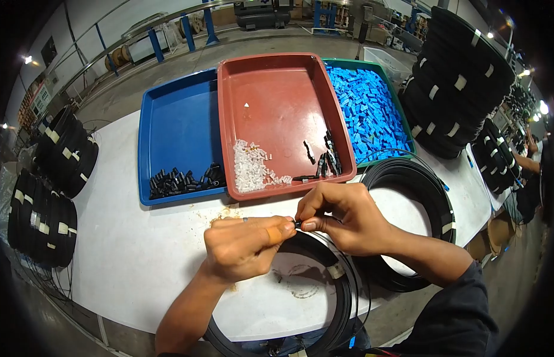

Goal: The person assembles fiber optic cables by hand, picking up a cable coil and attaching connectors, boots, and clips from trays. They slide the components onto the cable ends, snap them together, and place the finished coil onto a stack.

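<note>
1. Left hand [244, 247]: forearm angles up from lower left, back of the hand uppermost, fingers curled, thumb and forefinger brought to a point. Orange-tan wrap [274, 236] on one finger.
2. Right hand [348, 217]: forearm slants in from lower right, dark sleeve [452, 315] reaching about the elbow. Wrist bent inward, forefinger arched, thumb beneath.
3. Fingertips of both hands nearly meet, each pinching a small black piece [298, 225]. Piece sits above the white tabletop, in front of the red tray [277, 101].
4. Long axis of the piece seems to run crosswise, hand to hand. Mostly covered by fingers; from here I cannot tell which end faces which way.
5. Black cable coil [343, 303] below the hands, its ring partly behind the left forearm. Second coil [445, 205] beyond the right wrist.
6. Red tray holds clear bits [248, 169] and black parts [330, 160]; blue tray [182, 119] alongside, more black parts in its near end.
</note>
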Available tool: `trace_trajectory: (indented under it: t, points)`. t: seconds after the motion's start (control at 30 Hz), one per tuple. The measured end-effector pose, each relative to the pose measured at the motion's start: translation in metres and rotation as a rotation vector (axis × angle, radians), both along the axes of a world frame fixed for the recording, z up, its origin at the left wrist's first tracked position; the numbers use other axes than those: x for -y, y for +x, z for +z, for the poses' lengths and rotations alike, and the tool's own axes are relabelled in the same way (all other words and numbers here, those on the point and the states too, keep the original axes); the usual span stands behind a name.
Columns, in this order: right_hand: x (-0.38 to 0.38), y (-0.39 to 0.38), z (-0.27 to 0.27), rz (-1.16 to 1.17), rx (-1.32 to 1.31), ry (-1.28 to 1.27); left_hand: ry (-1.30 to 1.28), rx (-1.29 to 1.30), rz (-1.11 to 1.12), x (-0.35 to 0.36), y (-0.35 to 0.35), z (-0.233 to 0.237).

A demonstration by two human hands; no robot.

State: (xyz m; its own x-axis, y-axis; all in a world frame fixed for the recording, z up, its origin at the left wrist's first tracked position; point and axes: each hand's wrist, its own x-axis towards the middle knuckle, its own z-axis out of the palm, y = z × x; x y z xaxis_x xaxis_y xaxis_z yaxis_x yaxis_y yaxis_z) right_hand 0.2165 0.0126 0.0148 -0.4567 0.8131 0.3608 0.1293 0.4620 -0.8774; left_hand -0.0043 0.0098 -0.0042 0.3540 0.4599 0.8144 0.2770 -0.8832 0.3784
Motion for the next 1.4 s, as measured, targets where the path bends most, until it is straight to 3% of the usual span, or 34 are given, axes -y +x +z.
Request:
trace_trajectory:
  t: [0.03, 0.07, 0.13, 0.2, 0.23, 0.27, 0.3, 0.33, 0.4, 0.43, 0.5, 0.53, 0.57, 0.6, 0.67, 0.7, 0.77, 0.9, 1.03, 1.1, 1.13, 1.2, 1.4]
  points:
    - [0.002, 0.0, 0.005, -0.015, 0.052, 0.193, -0.001, 0.002, 0.004, 0.0, 0.0, -0.001]
    - [0.004, -0.001, 0.003, -0.011, 0.053, 0.192, -0.116, 0.074, -0.006, 0.0, 0.001, -0.002]
    - [0.008, -0.002, -0.001, -0.162, 0.184, 0.607, -0.228, 0.146, -0.018, -0.001, 0.002, -0.004]
    - [0.006, -0.003, -0.003, -0.139, 0.19, 0.727, -0.329, 0.196, -0.07, -0.002, 0.002, -0.008]
    - [0.008, -0.006, 0.0, -0.137, 0.206, 0.667, -0.33, 0.192, -0.074, -0.004, 0.001, -0.008]
    - [0.009, -0.007, 0.001, -0.134, 0.22, 0.607, -0.123, 0.086, -0.048, -0.006, -0.001, -0.007]
    - [0.006, -0.007, 0.001, -0.08, 0.09, 0.265, 0.085, -0.019, -0.022, -0.008, -0.003, -0.007]
    - [-0.002, -0.005, -0.006, 0.012, -0.054, -0.084, 0.085, -0.023, -0.025, -0.006, -0.003, -0.005]
    - [-0.005, 0.001, -0.002, 0.074, -0.07, -0.235, 0.145, -0.156, 0.011, 0.001, -0.003, 0.001]
    - [-0.004, 0.001, -0.001, 0.08, -0.065, -0.233, 0.057, -0.145, 0.031, 0.003, -0.004, 0.001]
    - [0.0, 0.0, 0.001, -0.021, 0.023, 0.257, -0.095, -0.005, 0.023, 0.0, -0.001, -0.003]
    - [0.002, -0.001, -0.001, -0.02, 0.024, 0.256, -0.243, 0.13, 0.006, -0.001, 0.002, -0.004]
    - [0.005, -0.001, -0.004, -0.095, 0.094, 0.449, -0.341, 0.175, -0.009, 0.0, 0.004, -0.002]
    - [0.007, -0.002, -0.006, -0.173, 0.164, 0.642, -0.341, 0.173, -0.011, -0.001, 0.004, -0.003]
    - [0.006, -0.004, -0.001, -0.162, 0.18, 0.707, -0.273, 0.161, -0.032, -0.002, 0.005, -0.006]
    - [0.006, -0.005, 0.001, -0.134, 0.151, 0.524, -0.274, 0.157, -0.035, -0.002, 0.003, -0.005]
    - [0.004, -0.007, -0.005, -0.08, -0.005, 0.081, 0.141, -0.136, 0.032, -0.002, -0.004, -0.001]
    - [0.002, -0.001, 0.004, 0.058, -0.044, -0.211, 0.375, -0.194, -0.001, -0.003, -0.005, -0.005]
    - [0.0, 0.005, 0.011, 0.114, 0.035, -0.325, 0.383, -0.224, 0.01, -0.001, -0.006, 0.0]
    - [0.003, 0.002, 0.011, 0.045, 0.04, -0.09, 0.158, -0.069, 0.009, -0.002, -0.006, -0.006]
    - [0.003, 0.002, 0.013, 0.045, 0.038, -0.084, 0.163, -0.071, 0.009, -0.005, -0.004, -0.008]
    - [0.005, 0.002, 0.016, -0.016, 0.126, 0.362, 0.012, 0.087, -0.053, -0.009, 0.002, -0.012]
    - [-0.002, 0.007, 0.0, -0.054, 0.216, 0.485, -0.203, 0.118, -0.007, -0.007, 0.001, -0.01]
